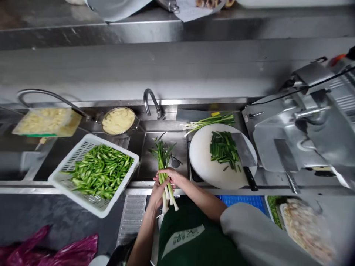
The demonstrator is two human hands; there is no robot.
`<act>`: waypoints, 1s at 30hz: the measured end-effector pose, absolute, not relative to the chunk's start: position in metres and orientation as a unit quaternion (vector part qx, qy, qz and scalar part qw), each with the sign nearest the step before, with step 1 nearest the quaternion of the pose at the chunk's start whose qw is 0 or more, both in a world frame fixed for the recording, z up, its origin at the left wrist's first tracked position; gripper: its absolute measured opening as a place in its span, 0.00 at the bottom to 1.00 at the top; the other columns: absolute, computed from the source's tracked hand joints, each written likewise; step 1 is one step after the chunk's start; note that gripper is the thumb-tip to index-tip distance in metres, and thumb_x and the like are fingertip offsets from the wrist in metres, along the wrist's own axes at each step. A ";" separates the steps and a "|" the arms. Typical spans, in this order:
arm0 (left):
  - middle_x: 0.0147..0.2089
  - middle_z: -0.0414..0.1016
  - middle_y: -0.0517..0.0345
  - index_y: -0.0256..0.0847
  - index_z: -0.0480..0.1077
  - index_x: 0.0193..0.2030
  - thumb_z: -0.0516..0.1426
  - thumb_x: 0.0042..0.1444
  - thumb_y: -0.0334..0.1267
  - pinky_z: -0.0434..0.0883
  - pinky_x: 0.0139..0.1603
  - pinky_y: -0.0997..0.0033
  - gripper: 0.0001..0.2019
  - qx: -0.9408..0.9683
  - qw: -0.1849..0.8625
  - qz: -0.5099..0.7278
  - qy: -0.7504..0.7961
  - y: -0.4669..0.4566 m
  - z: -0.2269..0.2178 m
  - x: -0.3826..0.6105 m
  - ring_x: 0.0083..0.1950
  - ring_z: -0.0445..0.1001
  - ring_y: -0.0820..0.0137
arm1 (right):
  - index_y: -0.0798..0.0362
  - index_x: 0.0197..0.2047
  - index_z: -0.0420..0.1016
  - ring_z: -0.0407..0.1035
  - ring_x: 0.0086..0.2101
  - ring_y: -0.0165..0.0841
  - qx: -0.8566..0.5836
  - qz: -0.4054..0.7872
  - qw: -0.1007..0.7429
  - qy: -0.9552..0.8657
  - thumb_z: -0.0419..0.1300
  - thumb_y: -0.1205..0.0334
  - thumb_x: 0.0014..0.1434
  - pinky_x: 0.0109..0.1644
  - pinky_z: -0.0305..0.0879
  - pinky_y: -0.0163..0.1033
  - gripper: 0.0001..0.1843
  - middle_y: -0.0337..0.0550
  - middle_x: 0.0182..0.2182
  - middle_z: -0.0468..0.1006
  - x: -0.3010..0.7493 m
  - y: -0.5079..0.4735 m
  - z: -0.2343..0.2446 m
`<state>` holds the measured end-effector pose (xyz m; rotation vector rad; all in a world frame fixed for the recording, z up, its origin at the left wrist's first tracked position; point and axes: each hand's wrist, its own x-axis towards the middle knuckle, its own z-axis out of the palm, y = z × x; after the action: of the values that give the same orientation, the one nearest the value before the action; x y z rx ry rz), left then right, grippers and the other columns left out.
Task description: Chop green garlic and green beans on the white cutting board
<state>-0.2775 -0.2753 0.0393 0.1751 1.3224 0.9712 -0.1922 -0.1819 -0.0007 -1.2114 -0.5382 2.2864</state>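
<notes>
Both my hands grip one bunch of green onions [163, 157] over the front rim of a steel sink. My left hand [157, 192] wraps the white stalks from the left, and my right hand [171, 176] closes round them from the right. The green tops point away from me into the sink basin [151, 168]. To the right lies a round white cutting board [206, 162] with cut green onion pieces [224, 147] and a cleaver [245, 157] resting on it. More whole green onions [210, 120] lie behind the board.
A white basket [66, 173] of cut green stalks sits tilted on the left sink. Behind it are a tray [47, 122] and a bowl [118, 120] of pale yellow food. A tap [151, 101] stands at the back. A metal slicer [307, 129] fills the right. Pink bags [69, 249] lie bottom left.
</notes>
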 end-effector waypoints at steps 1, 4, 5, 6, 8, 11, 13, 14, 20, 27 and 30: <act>0.31 0.79 0.54 0.38 0.73 0.37 0.74 0.45 0.46 0.77 0.28 0.71 0.20 0.070 0.680 0.435 0.586 -0.287 0.046 -0.278 0.31 0.81 0.64 | 0.52 0.28 0.72 0.68 0.20 0.31 -0.427 0.853 0.248 -0.167 0.72 0.63 0.53 0.22 0.63 0.34 0.11 0.32 0.16 0.71 -0.195 -0.179 0.002; 0.42 0.81 0.47 0.39 0.74 0.47 0.71 0.49 0.55 0.81 0.36 0.63 0.26 0.008 0.664 0.482 0.571 -0.326 0.062 -0.271 0.41 0.83 0.57 | 0.53 0.27 0.71 0.68 0.23 0.28 -0.394 0.875 0.262 -0.103 0.67 0.66 0.58 0.28 0.68 0.34 0.10 0.34 0.20 0.73 -0.196 -0.167 0.007; 0.44 0.81 0.47 0.40 0.74 0.49 0.68 0.52 0.58 0.81 0.39 0.60 0.26 -0.027 0.643 0.517 0.564 -0.336 0.066 -0.264 0.43 0.83 0.57 | 0.53 0.26 0.69 0.67 0.22 0.27 -0.394 0.872 0.274 -0.096 0.66 0.66 0.58 0.29 0.69 0.33 0.12 0.34 0.19 0.72 -0.196 -0.163 0.007; 0.46 0.81 0.48 0.41 0.73 0.49 0.64 0.55 0.60 0.81 0.42 0.58 0.26 -0.064 0.612 0.557 0.558 -0.342 0.068 -0.255 0.44 0.82 0.57 | 0.52 0.26 0.68 0.66 0.22 0.26 -0.393 0.871 0.283 -0.087 0.67 0.66 0.57 0.30 0.70 0.33 0.13 0.33 0.18 0.71 -0.195 -0.160 0.006; 0.45 0.79 0.50 0.43 0.72 0.48 0.57 0.61 0.61 0.80 0.46 0.58 0.23 -0.116 0.532 0.629 0.554 -0.341 0.069 -0.235 0.45 0.81 0.60 | 0.52 0.26 0.67 0.66 0.22 0.26 -0.390 0.869 0.295 -0.072 0.69 0.66 0.55 0.32 0.72 0.34 0.14 0.32 0.18 0.70 -0.198 -0.160 0.003; 0.46 0.78 0.53 0.43 0.70 0.46 0.54 0.64 0.55 0.78 0.45 0.64 0.17 -0.139 0.396 0.675 0.607 -0.315 0.060 -0.218 0.47 0.79 0.64 | 0.51 0.28 0.67 0.69 0.24 0.26 -0.381 0.871 0.303 -0.065 0.71 0.65 0.53 0.36 0.74 0.34 0.15 0.32 0.21 0.72 -0.208 -0.175 0.001; 0.47 0.78 0.52 0.41 0.70 0.44 0.53 0.64 0.53 0.76 0.48 0.67 0.17 -0.140 0.311 0.689 0.639 -0.297 0.054 -0.218 0.50 0.79 0.64 | 0.50 0.29 0.67 0.70 0.25 0.27 -0.373 0.876 0.299 -0.067 0.73 0.63 0.52 0.36 0.74 0.35 0.16 0.32 0.23 0.73 -0.214 -0.188 0.004; 0.47 0.78 0.51 0.40 0.70 0.44 0.53 0.64 0.53 0.75 0.50 0.67 0.17 -0.136 0.276 0.698 0.647 -0.291 0.052 -0.218 0.51 0.79 0.64 | 0.50 0.30 0.67 0.70 0.25 0.27 -0.370 0.878 0.296 -0.069 0.73 0.62 0.53 0.35 0.74 0.35 0.17 0.32 0.23 0.73 -0.216 -0.193 0.007; 0.51 0.80 0.47 0.38 0.77 0.44 0.53 0.66 0.49 0.70 0.58 0.66 0.17 0.030 0.265 0.681 0.682 -0.292 0.060 -0.213 0.59 0.75 0.60 | 0.49 0.26 0.61 0.58 0.19 0.22 -0.378 0.872 0.306 -0.057 0.70 0.57 0.58 0.25 0.64 0.30 0.21 0.28 0.18 0.65 -0.211 -0.197 0.016; 0.56 0.77 0.50 0.42 0.78 0.48 0.53 0.69 0.44 0.65 0.64 0.71 0.14 0.139 0.234 0.649 0.711 -0.292 0.058 -0.215 0.63 0.71 0.65 | 0.50 0.28 0.64 0.63 0.21 0.24 -0.394 0.862 0.311 -0.072 0.72 0.51 0.54 0.26 0.65 0.31 0.21 0.30 0.20 0.70 -0.206 -0.212 0.024; 0.56 0.78 0.52 0.44 0.76 0.52 0.54 0.69 0.48 0.70 0.55 0.74 0.15 0.080 0.349 0.650 0.670 -0.296 0.047 -0.224 0.56 0.75 0.68 | 0.51 0.29 0.66 0.62 0.19 0.23 -0.392 0.864 0.303 -0.084 0.75 0.52 0.51 0.23 0.61 0.30 0.21 0.30 0.20 0.70 -0.193 -0.211 0.031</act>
<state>-0.2242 -0.2960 0.0469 0.2079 1.7377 1.6843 -0.1929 -0.2113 0.0309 -1.0396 -0.2232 2.2901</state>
